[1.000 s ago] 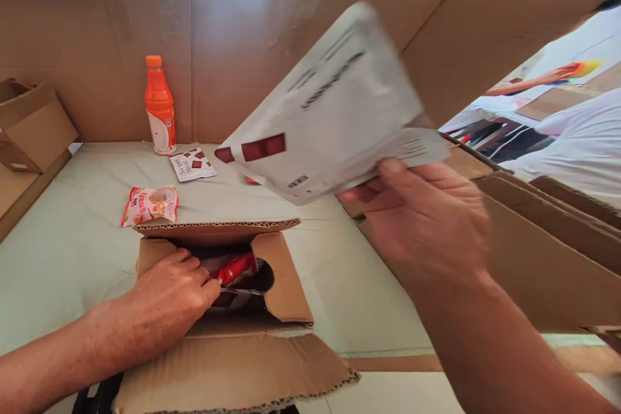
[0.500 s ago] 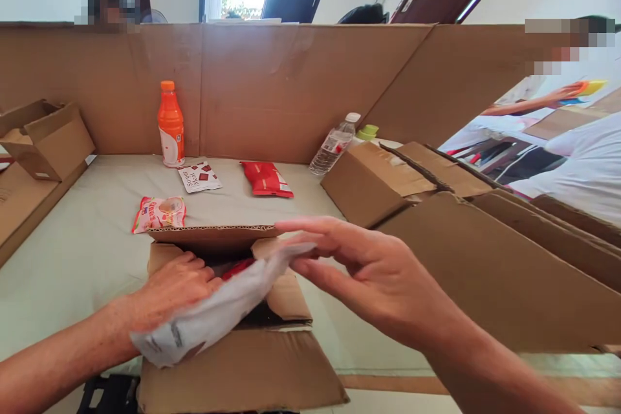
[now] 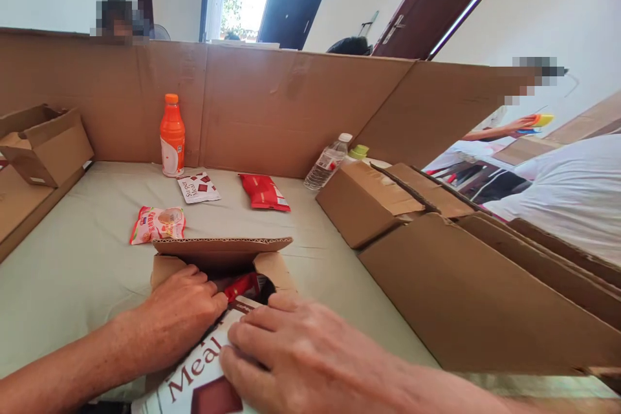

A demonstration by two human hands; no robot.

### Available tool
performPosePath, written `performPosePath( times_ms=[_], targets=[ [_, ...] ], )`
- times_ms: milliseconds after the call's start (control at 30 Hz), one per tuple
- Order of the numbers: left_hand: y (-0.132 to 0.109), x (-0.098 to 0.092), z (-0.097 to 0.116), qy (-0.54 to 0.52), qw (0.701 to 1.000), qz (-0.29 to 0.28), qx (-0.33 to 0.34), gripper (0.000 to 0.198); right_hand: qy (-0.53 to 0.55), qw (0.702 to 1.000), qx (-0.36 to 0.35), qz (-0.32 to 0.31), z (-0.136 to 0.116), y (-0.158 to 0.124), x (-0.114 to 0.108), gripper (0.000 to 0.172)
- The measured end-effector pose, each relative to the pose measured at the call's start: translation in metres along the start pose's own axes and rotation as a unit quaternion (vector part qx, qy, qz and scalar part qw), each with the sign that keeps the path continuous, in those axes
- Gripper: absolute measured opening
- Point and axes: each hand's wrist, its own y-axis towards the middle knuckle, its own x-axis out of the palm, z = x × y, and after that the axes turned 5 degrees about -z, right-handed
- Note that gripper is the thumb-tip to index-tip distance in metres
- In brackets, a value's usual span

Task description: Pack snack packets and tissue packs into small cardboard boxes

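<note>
An open cardboard box (image 3: 223, 246) stands before me with its far flap raised. My left hand (image 3: 182, 310) is curled over the box's left side, its fingertips hidden inside the opening. A white packet (image 3: 182, 378) printed "Meal" slants over the near part of the box, its upper end at the opening. My right hand (image 3: 286, 343) grips this packet along its right side, fingers bent over it. Inside the box lies a red wrapped packet (image 3: 240, 287), partly in shadow and close to my left thumb.
Beyond the box are a pink snack packet (image 3: 158, 225), a "Super Meal" sachet (image 3: 200, 187), a red packet (image 3: 264, 192) and an orange bottle (image 3: 173, 136). A clear bottle (image 3: 326, 165) leans by cardboard boxes (image 3: 466, 297) on the right. A cardboard wall (image 3: 291, 110) runs behind; co-workers are beyond it.
The white packet has turned its printed face up and come nearer to me. My right hand moved left and down, from its far end onto its face. My left hand stays at the box.
</note>
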Motion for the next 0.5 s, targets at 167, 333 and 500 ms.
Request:
performPosePath(
  times_ms=[167,333,500],
  targets=[
    [0.0,0.0,-0.006,0.026,0.999,0.005,0.026,0.009,0.164,0.963,0.108,0.183,0.04,-0.013,0.006,0.027],
    [-0.003,0.001,-0.003,0.021,0.997,0.038,0.067,0.018,0.139,0.922,0.165,0.322,0.053,-0.015,0.031,0.024],
    [-0.007,-0.001,0.006,0.03,0.996,0.058,0.064,0.027,0.014,0.98,0.169,0.108,0.053,0.007,0.048,0.034]
  ],
)
